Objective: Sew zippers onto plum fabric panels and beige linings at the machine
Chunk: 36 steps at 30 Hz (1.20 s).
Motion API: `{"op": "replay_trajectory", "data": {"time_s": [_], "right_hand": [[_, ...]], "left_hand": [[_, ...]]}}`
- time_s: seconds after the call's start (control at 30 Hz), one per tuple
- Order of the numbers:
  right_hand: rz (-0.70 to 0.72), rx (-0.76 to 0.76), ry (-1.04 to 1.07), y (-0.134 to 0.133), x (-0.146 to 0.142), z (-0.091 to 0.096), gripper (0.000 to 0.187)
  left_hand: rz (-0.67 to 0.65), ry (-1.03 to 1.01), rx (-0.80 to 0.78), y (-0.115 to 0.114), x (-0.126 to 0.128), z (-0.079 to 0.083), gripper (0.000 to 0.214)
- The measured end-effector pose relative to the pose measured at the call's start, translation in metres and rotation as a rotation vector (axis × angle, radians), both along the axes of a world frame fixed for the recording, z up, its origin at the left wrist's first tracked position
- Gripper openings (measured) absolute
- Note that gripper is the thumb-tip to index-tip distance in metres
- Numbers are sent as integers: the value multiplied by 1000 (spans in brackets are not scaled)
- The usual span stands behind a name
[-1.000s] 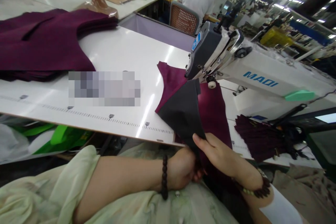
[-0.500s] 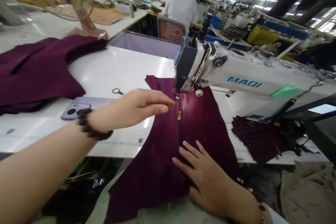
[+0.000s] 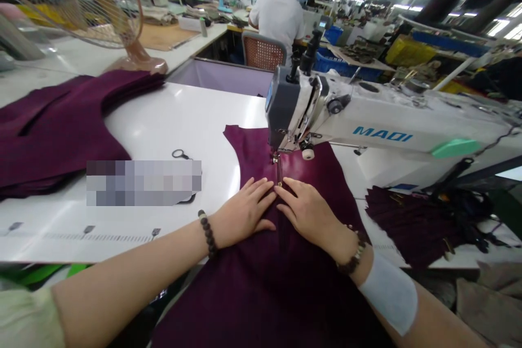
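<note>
A dark purple fabric piece [image 3: 261,277] lies on the white table [image 3: 179,119] and hangs over its near edge toward me. A zipper [image 3: 279,176] runs down its middle under the needle of the white sewing machine [image 3: 367,119]. My left hand [image 3: 244,212] lies flat on the fabric just left of the zipper, fingers stretched out. On the other side of the zipper my right hand [image 3: 308,209] presses flat, fingertips almost meeting the left ones a little below the presser foot.
A stack of purple fabric [image 3: 53,125] lies at the table's left, a fan [image 3: 81,0] behind it. Small scissors [image 3: 179,154] lie mid-table. A bundle of purple zippers [image 3: 411,223] sits right of the machine. A person in white [image 3: 279,16] sits at the bench beyond.
My left hand dropped from near the needle onto the fabric beside the zipper. My right hand slid up the fabric toward the presser foot. The folded-back grey underside from a second ago is now spread flat.
</note>
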State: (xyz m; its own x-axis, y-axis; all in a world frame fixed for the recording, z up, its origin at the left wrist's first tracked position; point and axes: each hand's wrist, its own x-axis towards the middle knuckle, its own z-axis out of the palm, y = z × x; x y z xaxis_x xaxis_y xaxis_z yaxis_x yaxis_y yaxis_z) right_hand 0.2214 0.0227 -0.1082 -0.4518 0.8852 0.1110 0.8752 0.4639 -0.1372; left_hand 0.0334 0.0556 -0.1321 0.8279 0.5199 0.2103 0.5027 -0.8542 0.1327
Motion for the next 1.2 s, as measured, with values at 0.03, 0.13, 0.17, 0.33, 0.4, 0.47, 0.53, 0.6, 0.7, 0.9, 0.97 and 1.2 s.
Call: {"op": "replay_trajectory", "data": {"time_s": [0.03,0.13,0.17,0.33,0.4,0.47,0.53,0.6,0.7,0.9,0.97,1.2], "right_hand": [[8,12,-12,2,-1,-4,38],[28,47,-17,3,1,-9,36],[36,56,-17,2,2,-10,36],[83,115,-42,2,9,-17,36],[104,157,-48,2,12,-21,36],[116,177,-49,2,15,-22,36],[106,156,-49,1,16,-21,36],[77,116,-53,-1,15,-19,38],[48,66,-55,-4,12,-16,41],[27,3,-30,-2,11,-16,43],[27,-13,-16,0,11,-16,44],[29,-47,19,5,13,-15,45]], "left_hand": [[-3,5,2,0,1,0,66],[-14,12,4,-1,1,-1,64],[-18,10,7,-1,1,-2,63],[-41,-7,36,-3,2,-5,59],[-39,-10,53,-4,4,-6,58],[-25,-7,65,-6,6,-6,58],[-17,0,72,-8,8,-7,57],[-23,3,83,-10,8,-8,56],[-40,1,92,-10,5,-11,55],[-68,-15,79,-5,1,-10,52],[-75,-17,70,-4,1,-10,52],[-90,-13,11,2,3,-7,53]]}}
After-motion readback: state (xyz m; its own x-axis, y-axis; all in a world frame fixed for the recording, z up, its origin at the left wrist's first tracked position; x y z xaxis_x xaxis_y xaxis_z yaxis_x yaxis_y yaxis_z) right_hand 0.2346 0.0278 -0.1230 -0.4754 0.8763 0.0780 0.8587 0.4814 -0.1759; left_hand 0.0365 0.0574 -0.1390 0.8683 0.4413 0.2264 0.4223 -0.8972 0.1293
